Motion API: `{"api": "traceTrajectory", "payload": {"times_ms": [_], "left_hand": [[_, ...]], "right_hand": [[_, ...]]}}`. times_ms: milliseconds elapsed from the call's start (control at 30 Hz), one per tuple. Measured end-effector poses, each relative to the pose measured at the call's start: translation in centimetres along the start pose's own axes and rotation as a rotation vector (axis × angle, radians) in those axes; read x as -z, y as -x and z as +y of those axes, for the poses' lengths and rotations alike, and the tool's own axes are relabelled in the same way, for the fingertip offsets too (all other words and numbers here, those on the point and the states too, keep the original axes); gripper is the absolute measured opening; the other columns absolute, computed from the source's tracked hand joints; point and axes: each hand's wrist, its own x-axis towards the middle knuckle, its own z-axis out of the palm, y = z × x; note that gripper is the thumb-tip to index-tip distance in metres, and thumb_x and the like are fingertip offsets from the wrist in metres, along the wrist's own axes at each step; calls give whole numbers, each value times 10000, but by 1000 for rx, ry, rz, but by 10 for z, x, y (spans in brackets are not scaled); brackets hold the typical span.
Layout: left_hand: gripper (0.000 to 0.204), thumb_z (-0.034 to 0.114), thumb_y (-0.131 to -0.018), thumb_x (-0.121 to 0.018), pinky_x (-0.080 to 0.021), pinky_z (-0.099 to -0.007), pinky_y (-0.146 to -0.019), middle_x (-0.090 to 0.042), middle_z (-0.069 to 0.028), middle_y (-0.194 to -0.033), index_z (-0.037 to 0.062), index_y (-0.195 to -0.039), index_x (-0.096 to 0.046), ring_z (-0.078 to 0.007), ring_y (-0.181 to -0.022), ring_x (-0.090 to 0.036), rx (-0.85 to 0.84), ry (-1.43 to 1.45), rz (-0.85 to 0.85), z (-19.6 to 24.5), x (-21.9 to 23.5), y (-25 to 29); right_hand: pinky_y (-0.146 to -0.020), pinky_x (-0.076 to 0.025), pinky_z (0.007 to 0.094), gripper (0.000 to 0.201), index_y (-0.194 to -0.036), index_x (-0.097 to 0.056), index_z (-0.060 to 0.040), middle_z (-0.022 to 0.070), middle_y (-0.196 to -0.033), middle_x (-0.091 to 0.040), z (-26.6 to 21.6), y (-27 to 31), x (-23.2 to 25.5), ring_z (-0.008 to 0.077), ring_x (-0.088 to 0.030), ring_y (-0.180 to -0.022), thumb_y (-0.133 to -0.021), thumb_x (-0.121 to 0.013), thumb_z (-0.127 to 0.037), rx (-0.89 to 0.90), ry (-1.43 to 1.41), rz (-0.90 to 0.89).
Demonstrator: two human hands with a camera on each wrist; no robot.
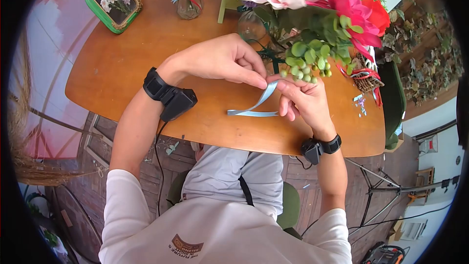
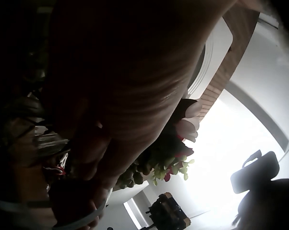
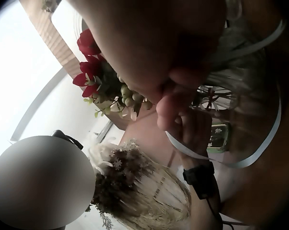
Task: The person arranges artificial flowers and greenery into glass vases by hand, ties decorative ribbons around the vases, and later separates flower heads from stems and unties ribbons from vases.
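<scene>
Over the front part of the table, both hands meet at a light blue ribbon [image 1: 264,99]. My left hand [image 1: 227,61] reaches in from the left and pinches it between thumb and fingertips. My right hand [image 1: 305,100] pinches it close beside, thumb and forefinger together, the other fingers curled. From the fingertips the ribbon drops in a bend, its tail lying toward the left. A long curve of the ribbon [image 3: 274,139] shows in the right wrist view. Just behind the hands stands a glass vase [image 1: 250,25] of pink, white and red flowers [image 1: 349,17], partly hidden by leaves.
A green-framed picture [image 1: 113,0] stands at the back left. Near it is a small glass vase [image 1: 189,6] tied with a red and blue bow. At right are a wicker basket [image 1: 364,78] with red ribbon and some scraps [image 1: 360,104]. Green berries hang over my right hand.
</scene>
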Motion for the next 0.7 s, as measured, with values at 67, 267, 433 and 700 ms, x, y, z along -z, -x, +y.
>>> {"api": "traceTrajectory", "payload": {"times_ms": [67, 267, 433, 700], "left_hand": [[238, 214, -931, -738, -298, -224, -493, -604, 47, -672, 1, -1033, -762, -13, -578, -452, -61, -56, -8, -4, 0, -2], [216, 210, -920, -756, -342, -213, -527, -658, 37, -727, 6, -990, -776, -12, -613, -473, 81, 90, -18, 9, -7, 0], [282, 296, -916, -760, -317, -227, -524, -544, 66, -650, 14, -916, -764, -21, -602, -428, -6, -27, 3, 4, -9, -4], [195, 224, -936, -608, -372, -239, -628, -585, 33, -800, 33, -906, -632, -45, -729, -486, -97, -15, 77, 2, 22, 10]], "right_hand": [[-420, -338, 177, 261, -1172, -718, 5, 14, -622, -667, -1, 0, 0, 33, -531, -448, -1015, -616, -176, -4, 3, 23], [-420, -340, 181, 208, -1058, -748, -11, 15, -616, -662, 5, -2, 1, 34, -528, -451, -992, -649, -181, 23, -44, 80], [-450, -381, 211, 191, -926, -770, -15, 22, -615, -658, 7, -1, 0, 44, -528, -467, -961, -691, -184, 73, 30, 125], [-470, -388, 213, 232, -931, -768, -12, 7, -637, -653, 10, 1, 10, 38, -520, -503, -976, -668, -216, 125, 9, 121]]}}
